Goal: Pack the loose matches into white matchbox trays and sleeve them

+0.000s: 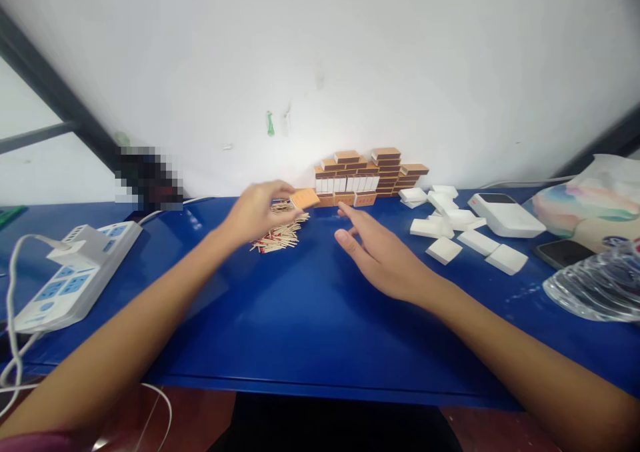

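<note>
Centrally, above a glossy blue tabletop [290, 325], the left hand [257, 212] grips a small rectangular matchbox [307, 198], orange on its broad face and white at the near end, between thumb and fingers. The right hand [383, 255] holds nothing; its fingers are extended and its thumb stands apart. Thin pale wooden matches [280, 237], some showing red tips, lie in a loose heap under the left hand, which covers part of them. Whether the held box contains anything cannot be told. A pixelated patch obscures an object at the left, and a ribbed clear plastic bottle [595, 282] is cut off at the right edge. Stacked matchboxes [387, 171], orange and brown, stand near the pale wall [320, 52]. Smooth white blocks [444, 251] lie scattered beyond the right hand; a power strip [83, 282] with cables occupies the left side.
</note>
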Motion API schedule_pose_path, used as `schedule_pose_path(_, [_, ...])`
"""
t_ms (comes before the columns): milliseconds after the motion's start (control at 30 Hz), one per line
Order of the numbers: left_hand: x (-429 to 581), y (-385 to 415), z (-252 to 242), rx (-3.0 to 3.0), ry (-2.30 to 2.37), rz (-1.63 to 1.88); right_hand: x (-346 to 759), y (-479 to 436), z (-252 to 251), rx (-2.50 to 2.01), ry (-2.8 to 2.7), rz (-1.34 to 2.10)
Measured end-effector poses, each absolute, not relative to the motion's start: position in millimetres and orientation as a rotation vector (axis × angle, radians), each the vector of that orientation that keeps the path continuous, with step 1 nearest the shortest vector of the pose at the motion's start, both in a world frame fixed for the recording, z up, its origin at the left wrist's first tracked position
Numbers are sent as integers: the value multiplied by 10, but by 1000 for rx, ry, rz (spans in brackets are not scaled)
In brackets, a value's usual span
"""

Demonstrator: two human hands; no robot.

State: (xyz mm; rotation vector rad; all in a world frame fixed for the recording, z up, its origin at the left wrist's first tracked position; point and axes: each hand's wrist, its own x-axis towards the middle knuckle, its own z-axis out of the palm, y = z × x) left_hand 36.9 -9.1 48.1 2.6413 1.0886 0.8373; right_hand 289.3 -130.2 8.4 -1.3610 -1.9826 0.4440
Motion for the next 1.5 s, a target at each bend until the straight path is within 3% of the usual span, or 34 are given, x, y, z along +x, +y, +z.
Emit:
schedule_pose_path(100, [293,386,595,2565,1285,791,2972,-1232,98,-1391,-1945,315])
schedule_pose_path(267, [409,797,530,2612,1220,640,3052,-1189,130,-1428,-1981,266])
schedule_pose_path(633, [731,947,384,2531,1315,663,3121,-1144,164,-1470,-2068,174])
schedule_pose_path(833, [641,605,548,2605,1345,724,3756,-943,307,-1896,-2107,-154])
schedule_pose_path(1000, [414,37,645,2869,1166,841,4299,-876,315,-2063,-2158,107])
schedule_pose_path(1200, [250,-460,395,2788,1019,1067,4416,-845,231,-2038,-2252,60])
schedule_pose_path(1300, [285,-650,215,2847,985,831,4117,-939,344,-1881,-2238,67])
schedule_pose_path(1500, [451,-976,139,2858,1111,378,2996,-1337,440,-1284,-2452,584])
